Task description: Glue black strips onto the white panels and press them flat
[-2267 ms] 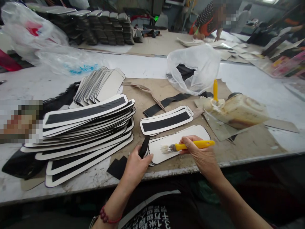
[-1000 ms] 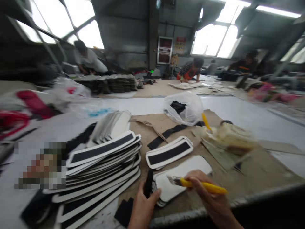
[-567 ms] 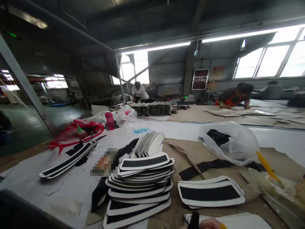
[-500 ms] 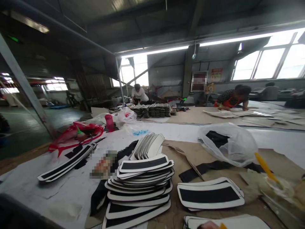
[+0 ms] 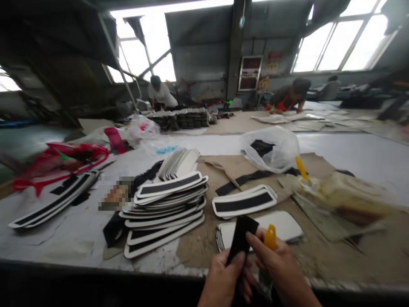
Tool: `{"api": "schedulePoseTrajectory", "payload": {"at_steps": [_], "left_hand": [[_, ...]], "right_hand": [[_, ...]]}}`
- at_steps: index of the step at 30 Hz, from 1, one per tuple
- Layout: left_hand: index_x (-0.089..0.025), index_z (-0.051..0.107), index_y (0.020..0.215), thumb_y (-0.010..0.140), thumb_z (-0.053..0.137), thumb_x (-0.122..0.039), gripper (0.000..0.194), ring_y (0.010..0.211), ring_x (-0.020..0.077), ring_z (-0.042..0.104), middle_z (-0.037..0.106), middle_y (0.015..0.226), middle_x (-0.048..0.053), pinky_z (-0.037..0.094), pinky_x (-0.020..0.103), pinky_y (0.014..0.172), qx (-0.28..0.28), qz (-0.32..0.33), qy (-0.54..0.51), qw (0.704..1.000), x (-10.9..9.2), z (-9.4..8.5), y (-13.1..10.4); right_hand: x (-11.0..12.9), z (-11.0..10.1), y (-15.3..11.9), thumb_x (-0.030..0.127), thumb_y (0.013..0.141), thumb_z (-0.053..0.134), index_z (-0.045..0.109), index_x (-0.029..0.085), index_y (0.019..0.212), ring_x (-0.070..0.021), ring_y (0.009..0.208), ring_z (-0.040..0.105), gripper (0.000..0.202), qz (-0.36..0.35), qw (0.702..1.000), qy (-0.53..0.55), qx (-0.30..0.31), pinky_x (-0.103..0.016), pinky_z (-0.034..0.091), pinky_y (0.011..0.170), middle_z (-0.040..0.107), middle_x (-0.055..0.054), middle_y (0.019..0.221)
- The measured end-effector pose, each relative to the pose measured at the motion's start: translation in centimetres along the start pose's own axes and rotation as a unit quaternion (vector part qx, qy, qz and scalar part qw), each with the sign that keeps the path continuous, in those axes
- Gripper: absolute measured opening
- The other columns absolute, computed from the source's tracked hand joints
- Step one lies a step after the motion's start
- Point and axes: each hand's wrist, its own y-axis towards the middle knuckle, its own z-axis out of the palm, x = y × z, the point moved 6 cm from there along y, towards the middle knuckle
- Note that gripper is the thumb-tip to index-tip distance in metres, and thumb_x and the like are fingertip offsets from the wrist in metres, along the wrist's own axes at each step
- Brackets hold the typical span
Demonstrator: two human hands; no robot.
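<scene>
In my left hand [image 5: 222, 277] is a strip of black material [image 5: 243, 234], pinched under the thumb and tilted upward. My right hand [image 5: 281, 264] is closed round a tool with a yellow handle [image 5: 270, 237]; its working end is hidden. Fingertips of that hand also touch the strip's right edge. Just beyond the hands lies a pile of blank white curved panels [image 5: 279, 226]. Behind that are white panels with black centres [image 5: 244, 204]. A tall, uneven stack of similar panels [image 5: 166, 221] stands to the left.
A glue-smeared container [image 5: 345, 194] with a yellow handle [image 5: 302, 167] stands at right. Further back sits a clear plastic bag [image 5: 284, 147] with black material. A red bag [image 5: 32, 172] and more panels [image 5: 57, 204] lie left. Co-workers [image 5: 164, 96] [image 5: 289, 98] are across the tables.
The view has tipped down and swung, so the table sits higher and further left. Both hands are now in sight with the black strip; earlier only a fingertip and a bit of yellow showed.
</scene>
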Motion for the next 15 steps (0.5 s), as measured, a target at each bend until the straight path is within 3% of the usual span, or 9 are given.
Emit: {"api": "schedulePoseTrajectory", "payload": {"at_steps": [5,10,13,15], "left_hand": [[-0.01,0.054,0.079,0.071,0.061,-0.053,0.044,0.044,0.0101,0.05,0.059,0.058,0.004,0.041,0.022,0.043,0.02,-0.03,-0.019,0.999,1.4,1.8,-0.5],[-0.012,0.052,0.077,0.077,0.054,-0.047,0.035,0.044,0.0099,0.049,0.055,0.056,0.002,0.039,0.021,0.045,0.061,-0.032,0.054,0.996,4.0,2.9,-1.1],[-0.014,0.053,0.073,0.08,0.05,-0.044,0.031,0.044,0.009,0.044,0.051,0.053,0.0,0.035,0.021,0.045,0.087,-0.056,0.122,0.987,5.1,2.5,-2.1],[-0.014,0.055,0.07,0.078,0.055,-0.041,0.028,0.05,0.0085,0.043,0.05,0.056,-0.001,0.034,0.02,0.049,0.073,-0.054,0.147,0.985,4.8,1.2,-2.6]], "right_hand": [[0.4,-2.5,-0.2,0.054,0.071,0.064,0.045,0.017,0.067,-0.0067,0.044,0.029,0.042,-0.061,0.995,-0.065,-0.049,-0.019,0.025,0.039,0.033,0.006,0.051],[0.4,-4.8,-0.4,0.051,0.078,0.059,0.047,0.018,0.074,-0.0084,0.049,0.04,0.036,-0.068,0.992,-0.004,-0.106,-0.018,0.034,0.043,0.044,0.003,0.06],[1.7,-6.9,-0.2,0.048,0.078,0.061,0.048,0.018,0.078,-0.008,0.048,0.04,0.033,-0.086,0.988,0.047,-0.123,-0.018,0.035,0.042,0.044,0.003,0.061],[3.3,-8.6,0.2,0.048,0.077,0.062,0.048,0.019,0.079,-0.0074,0.044,0.037,0.032,-0.101,0.986,0.046,-0.121,-0.017,0.032,0.038,0.042,0.004,0.057]]}}
